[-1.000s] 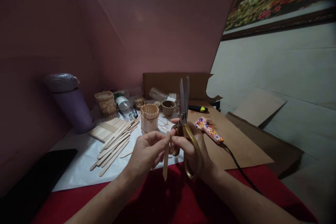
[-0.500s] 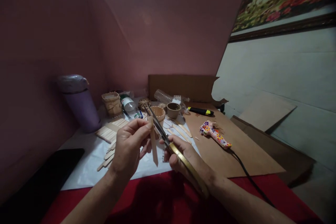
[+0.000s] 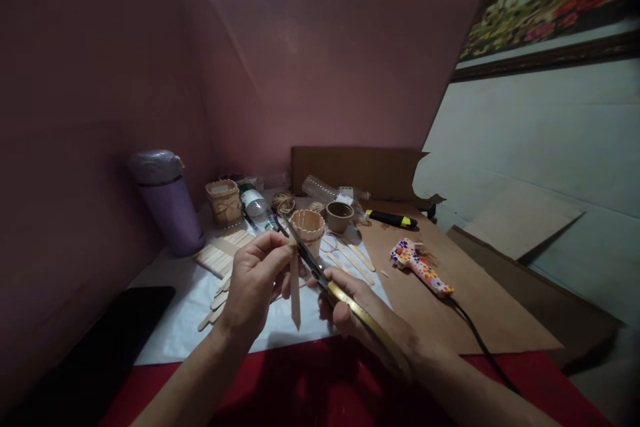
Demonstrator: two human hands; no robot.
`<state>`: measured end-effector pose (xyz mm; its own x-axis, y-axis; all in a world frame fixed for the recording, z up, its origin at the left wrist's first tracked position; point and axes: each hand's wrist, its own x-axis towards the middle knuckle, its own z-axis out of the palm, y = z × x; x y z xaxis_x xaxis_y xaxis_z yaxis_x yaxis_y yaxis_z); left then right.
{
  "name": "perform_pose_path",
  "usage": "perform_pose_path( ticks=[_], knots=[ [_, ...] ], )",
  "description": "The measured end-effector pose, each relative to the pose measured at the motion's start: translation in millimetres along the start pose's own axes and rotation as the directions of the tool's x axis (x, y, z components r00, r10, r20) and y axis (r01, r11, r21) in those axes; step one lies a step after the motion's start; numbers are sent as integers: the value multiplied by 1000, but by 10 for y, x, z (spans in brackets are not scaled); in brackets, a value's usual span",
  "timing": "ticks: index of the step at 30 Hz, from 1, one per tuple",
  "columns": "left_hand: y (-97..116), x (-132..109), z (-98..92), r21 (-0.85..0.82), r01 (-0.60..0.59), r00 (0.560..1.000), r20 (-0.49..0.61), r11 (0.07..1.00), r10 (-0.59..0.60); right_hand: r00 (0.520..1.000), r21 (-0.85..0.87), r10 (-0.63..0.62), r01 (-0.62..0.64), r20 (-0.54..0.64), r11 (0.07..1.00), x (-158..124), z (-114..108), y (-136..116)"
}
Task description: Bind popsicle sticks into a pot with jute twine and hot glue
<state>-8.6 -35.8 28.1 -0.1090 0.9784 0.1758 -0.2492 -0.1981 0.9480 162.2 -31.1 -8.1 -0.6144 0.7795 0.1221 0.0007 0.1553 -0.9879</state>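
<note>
My left hand (image 3: 260, 277) pinches a wooden craft stick (image 3: 296, 300) near its upper end. The stick hangs almost upright, and its lower end is cut to a point. My right hand (image 3: 353, 300) grips gold-handled scissors (image 3: 313, 263), whose dark blades slant up and left beside the stick's top. Whether the blades touch the wood I cannot tell. Behind the blades stands a scalloped wooden cup (image 3: 309, 225). Beneath and left of my left hand lie several loose craft sticks (image 3: 215, 310) and a banded bundle of sticks (image 3: 220, 253).
A flower-patterned glue gun (image 3: 420, 268) with a black cord lies on cardboard (image 3: 480, 307) at right. A utility knife (image 3: 393, 218), brown pot (image 3: 340, 217), twine ball (image 3: 283, 203), plastic bottle (image 3: 255, 203) and decorated cup (image 3: 223, 203) sit behind. A purple tumbler (image 3: 173, 213) stands left.
The whole scene has shifted a little right and down as my view turned. Both hands keep their holds, and the scissor blades look closer together at the stick's top.
</note>
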Motion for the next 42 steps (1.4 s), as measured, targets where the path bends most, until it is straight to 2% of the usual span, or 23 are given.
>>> perform_pose_path(
  ticks=[8,14,27,35,42],
  knots=[
    [-14,11,14,37,25,1000,-18,999,-25,1000,-1,19,-19,-23,1000,-20,27,-85],
    [-35,26,18,32,53,998,-30,998,-52,1000,-22,-18,18,10,1000,19,19,-45],
    [-105,1,-4,15,35,999,20,999,-35,994,-119,-64,54,-84,991,-13,42,53],
    [-174,-32,-7,-62,41,999,28,997,-39,991,-93,-32,19,-133,995,-16,82,36],
    [-211,-20,34,-121,-12,1000,-10,993,11,987,0,-3,3,-161,1000,6,123,89]
  ],
)
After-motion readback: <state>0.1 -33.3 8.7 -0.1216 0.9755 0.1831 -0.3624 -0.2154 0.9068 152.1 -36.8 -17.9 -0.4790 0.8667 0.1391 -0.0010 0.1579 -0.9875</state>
